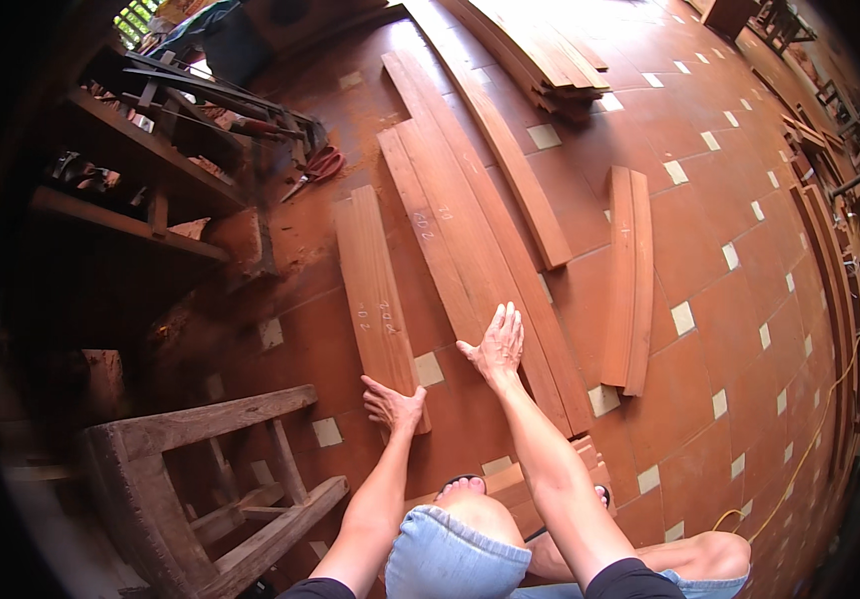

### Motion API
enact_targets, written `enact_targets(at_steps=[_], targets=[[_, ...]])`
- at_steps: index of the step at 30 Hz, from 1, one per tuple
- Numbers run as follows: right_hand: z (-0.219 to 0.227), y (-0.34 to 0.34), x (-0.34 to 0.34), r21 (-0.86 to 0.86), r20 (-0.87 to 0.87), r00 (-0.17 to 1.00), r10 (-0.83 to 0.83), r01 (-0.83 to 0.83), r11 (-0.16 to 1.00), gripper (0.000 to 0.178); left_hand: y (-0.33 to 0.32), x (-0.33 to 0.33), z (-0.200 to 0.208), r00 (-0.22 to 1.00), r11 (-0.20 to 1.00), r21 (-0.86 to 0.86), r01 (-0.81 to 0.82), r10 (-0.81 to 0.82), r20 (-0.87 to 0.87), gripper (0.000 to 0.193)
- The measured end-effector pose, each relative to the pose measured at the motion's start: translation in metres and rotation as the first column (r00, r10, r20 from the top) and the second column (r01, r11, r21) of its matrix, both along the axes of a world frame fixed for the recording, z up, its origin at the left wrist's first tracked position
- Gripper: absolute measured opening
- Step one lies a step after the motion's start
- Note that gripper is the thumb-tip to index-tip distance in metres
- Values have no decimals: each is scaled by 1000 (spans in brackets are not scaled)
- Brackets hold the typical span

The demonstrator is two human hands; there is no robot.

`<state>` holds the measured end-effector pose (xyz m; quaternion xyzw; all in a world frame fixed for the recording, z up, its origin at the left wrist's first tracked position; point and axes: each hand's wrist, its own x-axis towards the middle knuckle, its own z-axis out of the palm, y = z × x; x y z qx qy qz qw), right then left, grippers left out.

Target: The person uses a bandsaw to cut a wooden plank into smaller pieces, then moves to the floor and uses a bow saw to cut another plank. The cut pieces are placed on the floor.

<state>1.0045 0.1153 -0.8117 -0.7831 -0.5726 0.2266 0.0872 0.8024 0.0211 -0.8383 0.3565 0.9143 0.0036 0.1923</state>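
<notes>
Crouching on a red tiled floor (709, 329), you press both hands flat onto loose reddish boards. Your left hand (393, 406) lies open, fingers spread, on the near end of the short plank (375, 299), gripping nothing. Your right hand (495, 346) rests open, palm down, on the long boards (470, 250) lying just right of the short plank; it holds nothing either. The two hands sit apart, each on its own wood.

Left of the short plank stands a rough wooden stool (200, 479), and a dark workbench (140, 170) rises beyond it. Red-handled pliers (318, 167) lie on the floor past the plank's far end. Well right of the plank rest two shorter curved boards (627, 280).

Risk here looks plain: these boards lie loose on smooth tile, so leaning weight through flat palms could make one skate away and tip you forward. Sawn edges and raw faces may drive splinters into bare fingers. Your bare toes (462, 486) sit near the plank's near end, where a sliding or dropped board could strike them. Long boards overlap, so shifting one may pinch fingers between edges.
</notes>
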Motion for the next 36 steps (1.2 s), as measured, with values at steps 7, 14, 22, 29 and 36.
enact_targets(at_steps=[7,14,22,29,36], targets=[[6,34,-47,-55,71,997,-20,24,998,122,2,-4,-4,1000,996,-81,20,-21,-12,151],[12,-9,-79,-49,76,994,-76,80,996,113,4,-5,1,999,995,-93,30,-29,14,150],[17,-117,-81,-208,98,987,-130,148,967,119,4,-9,9,999,1000,26,3,-5,48,149],[15,-58,-73,-185,77,970,-229,239,953,154,71,0,21,990,989,55,-138,138,8,153],[16,-42,-76,-287,144,970,-197,232,929,145,83,12,9,990,986,-111,-126,116,-85,147]])
